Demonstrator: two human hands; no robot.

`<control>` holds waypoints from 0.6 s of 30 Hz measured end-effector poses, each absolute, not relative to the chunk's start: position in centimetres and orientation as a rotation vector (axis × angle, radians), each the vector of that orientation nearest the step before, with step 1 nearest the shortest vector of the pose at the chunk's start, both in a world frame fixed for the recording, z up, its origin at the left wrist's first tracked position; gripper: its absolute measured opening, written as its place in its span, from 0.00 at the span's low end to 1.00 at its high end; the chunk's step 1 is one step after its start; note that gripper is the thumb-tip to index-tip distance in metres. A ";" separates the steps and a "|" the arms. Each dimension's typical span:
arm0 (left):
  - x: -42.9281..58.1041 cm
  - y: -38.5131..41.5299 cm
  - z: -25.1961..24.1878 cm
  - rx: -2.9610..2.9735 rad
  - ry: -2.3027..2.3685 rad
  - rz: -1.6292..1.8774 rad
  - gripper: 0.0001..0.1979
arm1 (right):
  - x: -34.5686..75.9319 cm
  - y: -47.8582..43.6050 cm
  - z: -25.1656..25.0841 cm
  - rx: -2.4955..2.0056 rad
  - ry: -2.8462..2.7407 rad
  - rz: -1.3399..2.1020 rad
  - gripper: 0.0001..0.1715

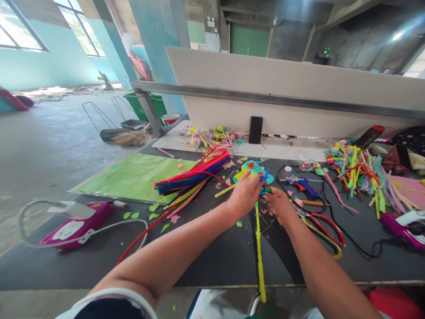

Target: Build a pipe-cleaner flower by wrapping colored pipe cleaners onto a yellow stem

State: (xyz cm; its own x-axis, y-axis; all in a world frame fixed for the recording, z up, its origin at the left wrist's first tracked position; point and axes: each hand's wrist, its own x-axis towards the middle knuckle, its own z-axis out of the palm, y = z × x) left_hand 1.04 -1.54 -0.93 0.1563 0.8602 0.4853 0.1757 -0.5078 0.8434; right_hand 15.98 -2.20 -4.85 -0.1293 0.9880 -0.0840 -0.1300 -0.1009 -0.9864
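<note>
Your two hands meet over the worktop (212, 261), right of the frame's center, at a blue pipe cleaner (266, 175).
Your left hand (244, 197) is closed, thumb and fingers pinching the blue pipe cleaner, while your right hand (279, 206) has its fingers curled in at a small green piece (266, 190) just below; you cannot tell how firmly it grips. A yellow pipe cleaner (259, 248) hangs from between your hands past the near edge, at lower center. Just beyond your fingers lies a turquoise-and-yellow piece (255, 168) with red bits on it. A pipe cleaner bundle (192, 175) lies left of center; a blue glue gun (308, 186) and scissors (339, 233) sit toward the right.
</note>
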 end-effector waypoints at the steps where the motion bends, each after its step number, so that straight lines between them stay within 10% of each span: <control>1: 1.0 -1.5 -0.9 1.816 0.991 1.386 0.08 | 15.9 -2.3 -4.8 -1.104 -1.157 1.442 0.12; 18: 1.0 0.4 -1.1 1.213 0.973 1.419 0.13 | 16.4 -2.3 -4.3 -1.034 -1.043 1.804 0.19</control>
State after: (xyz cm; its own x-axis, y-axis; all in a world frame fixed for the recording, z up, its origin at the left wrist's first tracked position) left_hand 1.00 0.38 -1.10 -0.0083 0.9820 0.1887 -0.1778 -0.1872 0.9661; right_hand 16.44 -2.33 -4.26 -0.3523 0.9006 -0.2546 -0.2283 -0.3465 -0.9098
